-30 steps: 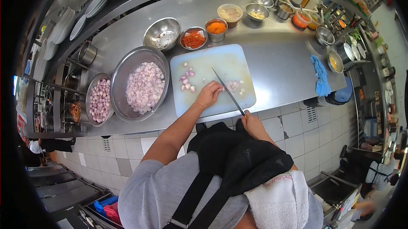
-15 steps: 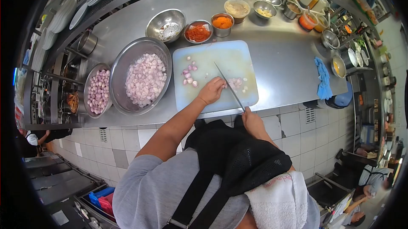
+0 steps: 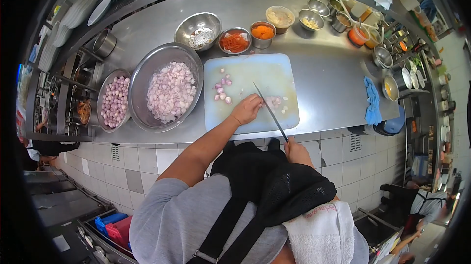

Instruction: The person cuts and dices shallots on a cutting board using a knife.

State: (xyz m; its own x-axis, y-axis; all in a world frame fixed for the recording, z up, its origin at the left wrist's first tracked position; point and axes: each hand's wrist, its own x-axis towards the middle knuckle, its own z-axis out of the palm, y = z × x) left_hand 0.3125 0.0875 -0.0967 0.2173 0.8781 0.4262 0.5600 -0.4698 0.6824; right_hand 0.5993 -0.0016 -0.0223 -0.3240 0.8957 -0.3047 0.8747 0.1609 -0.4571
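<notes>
My right hand [image 3: 298,152] grips the handle of a long kitchen knife [image 3: 273,116]. The blade slants over the cutting board [image 3: 230,122], tip pointing away from me. Left of the blade, my left hand [image 3: 248,109] is closed with fingertips bent down at the board, pinching a shallot that the fingers mostly cover. Sliced shallot pieces [image 3: 276,101] lie just right of the blade. Several whole peeled shallots [image 3: 222,90] rest on the board's left side.
Left of the board stand a large metal bowl [image 3: 139,112] of cut shallots and a smaller bowl [image 3: 104,124] of whole ones. Behind it are a steel bowl [image 3: 184,26], shredded orange food [image 3: 234,42] and an orange-filled container [image 3: 262,32]. A blue cloth [image 3: 372,101] lies right.
The knife and my right hand have drawn back slightly towards my body. My left hand stays at about the same spot on the board. The whole view has shifted a little.
</notes>
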